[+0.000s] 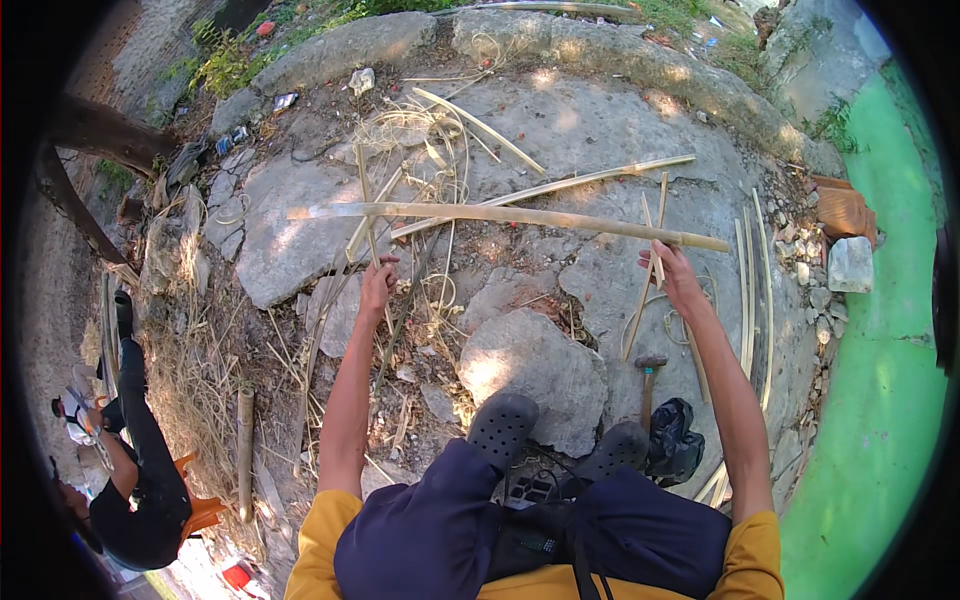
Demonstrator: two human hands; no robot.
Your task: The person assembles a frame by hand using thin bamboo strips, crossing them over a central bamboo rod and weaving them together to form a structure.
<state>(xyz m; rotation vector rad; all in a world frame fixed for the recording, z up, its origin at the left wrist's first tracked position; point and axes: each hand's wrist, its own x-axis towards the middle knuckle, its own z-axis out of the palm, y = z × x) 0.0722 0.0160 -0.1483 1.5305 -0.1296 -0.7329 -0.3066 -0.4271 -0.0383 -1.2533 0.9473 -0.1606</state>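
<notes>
Navy cloth trouser legs (420, 530) & mustard-yellow sleeves (745, 560) nearest cam, dark perforated rubber clogs (503, 432) just beyond. Long, flat, pale-tan bamboo strip (520, 215) runs crosswise beyond both hands, approx. level, above a rough grey stone slab (600, 115). L hand (378, 288): grip closed round a thin, pale, upright wooden stick (364, 180). R hand (677, 275): grip closed on thin, pale, crossed wooden sticks (640, 310), close by the strip's R end; can't tell if it touches the strip.

To do it well, imo: keep both grips approx. same ht, hold sticks firm w/o crushing, esp. at the crossing, & line up the strip before adding force. Thin stock prob. flexes & may splinter, so mind the edges.

Around: pale diagonal slats (600, 178) pass by the strip & could snag, ditto the straw-coloured fibre tangle (405, 130) beyond L hand. Big rounded grey boulder (540, 375) takes up space betw. the arms. Wood-handled hammer (647, 395) + crumpled black plastic bag (672, 445) near R forearm. Co-worker in dark clothes (150, 510) far L, well apart.
</notes>
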